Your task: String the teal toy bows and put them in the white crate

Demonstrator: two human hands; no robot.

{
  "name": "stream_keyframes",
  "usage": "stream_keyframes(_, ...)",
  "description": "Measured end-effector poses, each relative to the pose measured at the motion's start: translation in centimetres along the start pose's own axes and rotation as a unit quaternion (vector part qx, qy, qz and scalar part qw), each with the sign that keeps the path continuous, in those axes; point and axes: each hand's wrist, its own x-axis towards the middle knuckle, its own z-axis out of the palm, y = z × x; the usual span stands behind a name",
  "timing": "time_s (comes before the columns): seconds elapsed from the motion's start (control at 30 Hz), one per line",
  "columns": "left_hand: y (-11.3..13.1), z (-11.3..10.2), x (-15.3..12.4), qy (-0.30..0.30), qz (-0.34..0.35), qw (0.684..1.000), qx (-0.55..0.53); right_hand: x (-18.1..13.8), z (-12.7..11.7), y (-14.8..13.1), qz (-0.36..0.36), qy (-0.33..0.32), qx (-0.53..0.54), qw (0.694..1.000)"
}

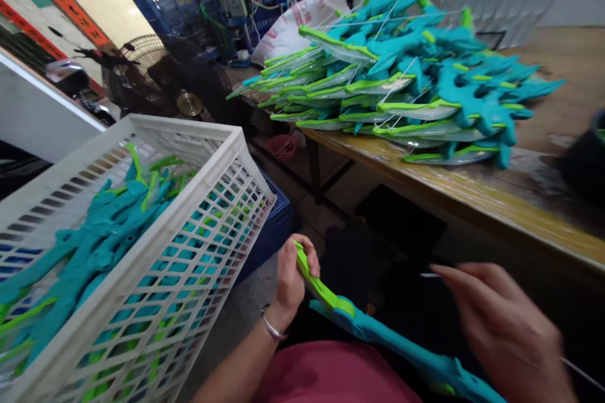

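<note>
My left hand [292, 280] is closed around the lime-green end of a teal and green plastic toy piece [378, 334] that lies across my lap, over pink cloth. My right hand [501, 327] hovers to the right of the piece, blurred, with its fingers pinched on a thin white stick or string [428, 275]. A bracelet sits on my left wrist.
A white lattice crate [189, 227] at the left holds several of the same teal and green pieces. A big pile of such pieces [406, 75] lies on the wooden table [520, 201] ahead. Blue crates, a fan and a white bag stand behind.
</note>
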Motion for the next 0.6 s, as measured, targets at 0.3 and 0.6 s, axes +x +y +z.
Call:
stream_keyframes(0.3,2.7,2.6,-5.0,-0.16,0.092,0.977,-0.107,2.6,5.7,-11.9,-0.11,-0.083,0.27,0.953)
stream_keyframes(0.6,2.8,1.8,-6.2,-0.186,0.17,0.968,-0.01,-0.3,4.4,-13.5,-0.14,-0.066,0.209,0.966)
